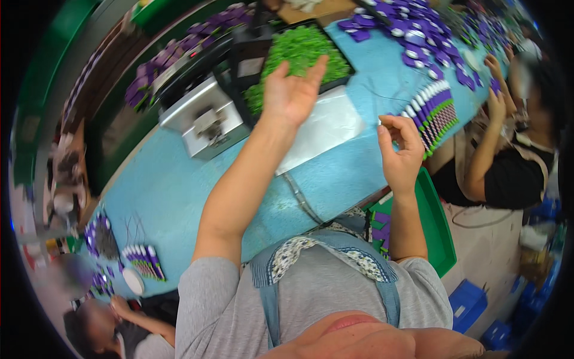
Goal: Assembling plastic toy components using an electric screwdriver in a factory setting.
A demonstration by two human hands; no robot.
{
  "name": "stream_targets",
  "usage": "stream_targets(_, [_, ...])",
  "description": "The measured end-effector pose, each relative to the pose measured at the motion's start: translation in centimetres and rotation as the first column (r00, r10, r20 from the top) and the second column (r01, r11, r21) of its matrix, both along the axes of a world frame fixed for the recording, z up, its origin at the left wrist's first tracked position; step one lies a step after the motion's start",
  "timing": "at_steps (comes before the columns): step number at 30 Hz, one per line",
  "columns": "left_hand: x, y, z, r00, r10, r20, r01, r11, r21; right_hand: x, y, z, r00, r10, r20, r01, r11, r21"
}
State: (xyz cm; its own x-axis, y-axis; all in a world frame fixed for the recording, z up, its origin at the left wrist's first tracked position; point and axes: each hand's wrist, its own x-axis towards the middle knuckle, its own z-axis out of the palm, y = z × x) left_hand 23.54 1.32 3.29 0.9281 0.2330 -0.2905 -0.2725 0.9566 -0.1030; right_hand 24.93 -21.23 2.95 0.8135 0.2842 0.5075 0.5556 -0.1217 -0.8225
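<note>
My left hand (pixel 292 93) reaches palm up over the near part of a black-edged tray (pixel 351 70) heaped with small bright green pieces (pixel 302 45). Its fingers are spread, with nothing seen in them. To the right, my right hand (pixel 402 149) is raised above the table with its fingers curled toward the thumb. Something small and pale shows at its fingertips, too small to name. Just beyond that hand stands a row of purple pieces with white tops and green lower ends (pixel 435 113). Between my hands lies a white sheet (pixel 326 128).
A metal machine (pixel 209 122) stands left of the tray on the blue table (pixel 161 179). Purple and white pieces (pixel 412 33) are piled at the far right. A green bin (pixel 439 227) sits beside my right forearm. People work at right (pixel 514 161) and lower left (pixel 140 329).
</note>
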Motion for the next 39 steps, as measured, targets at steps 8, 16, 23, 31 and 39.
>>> stream_targets(8, [-3.5, -7.8, -3.5, 0.873, -0.486, -0.045, 0.455, 0.779, 0.431, 15.4, -12.5, -1.7, 0.914, -0.226, 0.337, 0.386, 0.741, -0.550])
stream_targets(16, [0.2, -18.2, -4.2, 0.762, -0.509, -0.400, 0.646, 0.642, 0.412, 19.5, -14.3, -1.7, 0.995, -0.088, -0.036, 0.032, 0.672, -0.740])
stream_targets(23, [5.0, -19.8, -4.6, 0.766, -0.463, -0.446, 0.640, 0.615, 0.460, 20.2, -14.7, -2.0, 0.996, -0.076, 0.051, 0.085, 0.564, -0.821])
stream_targets(31, [6.9, -19.4, -4.1, 0.714, -0.215, -0.666, 0.694, 0.097, 0.713, 16.6, -12.3, -1.8, 0.946, -0.321, -0.035, 0.164, 0.570, -0.805])
stream_targets(39, [6.2, -19.8, -5.1, 0.838, 0.159, -0.522, 0.530, -0.008, 0.848, 13.6, -10.4, -1.7, 0.894, -0.446, -0.051, 0.258, 0.604, -0.754])
